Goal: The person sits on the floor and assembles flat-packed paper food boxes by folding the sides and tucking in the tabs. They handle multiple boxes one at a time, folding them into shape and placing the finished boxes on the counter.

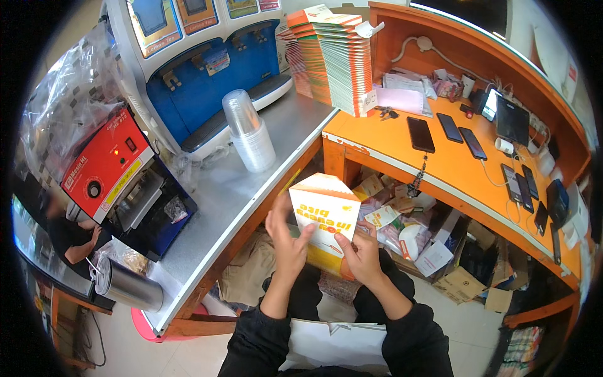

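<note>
A white and orange cardboard food box [324,210] is held upright above my lap, with printing on its front panel and its top flaps slanting inward. My left hand [287,242] grips its left side, thumb on the front panel and the other fingers partly behind the edge. On the lower right side, my right hand [361,254] closes round the box with its thumb in front; some of its fingers are hidden. White card sheets [333,347] lie close to my body, between my forearms.
Tall stacks of flattened cartons [339,66] stand where the metal counter [220,207] meets the orange desk [389,135]. Clear plastic cups [250,135], a red cup sealer [116,173] and a drink dispenser [207,81] are leftward. Several phones [421,134] lie right. Another person [72,235] is far left.
</note>
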A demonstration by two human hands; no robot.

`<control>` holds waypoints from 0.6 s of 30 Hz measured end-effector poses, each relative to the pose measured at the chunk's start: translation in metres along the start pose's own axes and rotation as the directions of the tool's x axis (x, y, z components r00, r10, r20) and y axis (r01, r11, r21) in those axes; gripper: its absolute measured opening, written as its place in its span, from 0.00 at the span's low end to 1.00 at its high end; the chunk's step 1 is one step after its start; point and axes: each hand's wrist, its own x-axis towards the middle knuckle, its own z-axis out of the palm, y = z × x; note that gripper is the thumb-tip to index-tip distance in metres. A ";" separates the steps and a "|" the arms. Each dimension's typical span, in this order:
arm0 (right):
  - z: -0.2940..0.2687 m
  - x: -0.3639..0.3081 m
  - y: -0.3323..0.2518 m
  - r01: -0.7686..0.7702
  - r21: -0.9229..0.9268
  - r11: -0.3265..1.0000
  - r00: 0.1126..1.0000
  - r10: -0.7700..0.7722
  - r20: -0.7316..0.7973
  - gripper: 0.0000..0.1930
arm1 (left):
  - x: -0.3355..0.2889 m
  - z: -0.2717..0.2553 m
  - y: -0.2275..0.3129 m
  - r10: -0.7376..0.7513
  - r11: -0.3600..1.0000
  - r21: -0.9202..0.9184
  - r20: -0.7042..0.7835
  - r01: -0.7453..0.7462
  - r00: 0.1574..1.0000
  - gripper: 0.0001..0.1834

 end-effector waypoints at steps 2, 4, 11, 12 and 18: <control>0.000 0.000 0.001 -0.035 0.085 0.996 0.999 0.037 -0.019 0.11 | 0.000 -0.002 0.000 -0.126 0.983 0.164 0.248 0.087 0.960 0.24; 0.006 0.005 0.002 -0.055 -0.020 0.998 0.998 0.055 0.000 0.11 | 0.007 -0.010 -0.003 -0.170 0.984 0.099 0.236 0.150 0.957 0.22; 0.004 0.010 0.010 -0.153 0.179 0.972 0.956 0.192 -0.223 0.16 | 0.009 -0.007 0.004 -0.406 0.797 -0.546 -0.167 0.258 0.899 0.13; 0.005 0.009 0.012 -0.178 0.206 0.962 0.948 0.224 -0.227 0.14 | 0.010 -0.008 0.003 -0.425 0.787 -0.550 -0.154 0.280 0.892 0.14; 0.001 0.007 0.012 -0.117 0.165 0.979 0.939 0.163 -0.302 0.08 | 0.009 -0.006 0.002 -0.490 0.727 -0.600 -0.114 0.333 0.864 0.15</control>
